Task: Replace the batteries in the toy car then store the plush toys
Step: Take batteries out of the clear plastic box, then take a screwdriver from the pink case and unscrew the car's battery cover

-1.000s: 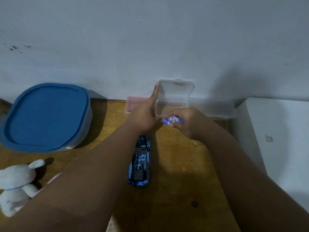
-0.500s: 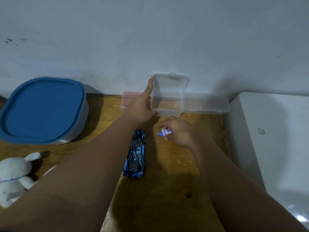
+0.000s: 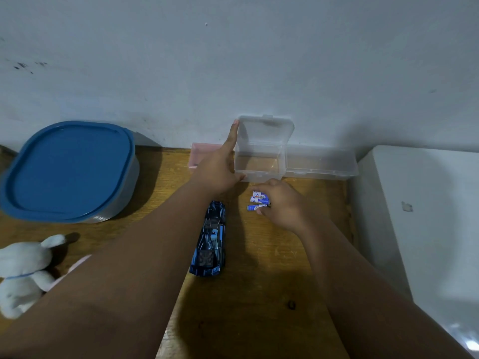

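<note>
batteries [image 3: 258, 201] lowered, right hand [image 3: 281, 203] gripping.

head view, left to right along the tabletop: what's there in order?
White plush toy → blue-lidded container → pink box → blue toy car → batteries in the right hand → closed clear case → white cabinet.

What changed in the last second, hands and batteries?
The right hand drew back from the open clear plastic box toward the wooden table, carrying the small blue-and-white batteries in its grip. The left hand stayed on the box, holding the lid up. The blue toy car, white plush toy and blue-lidded container are unmoved.
</note>
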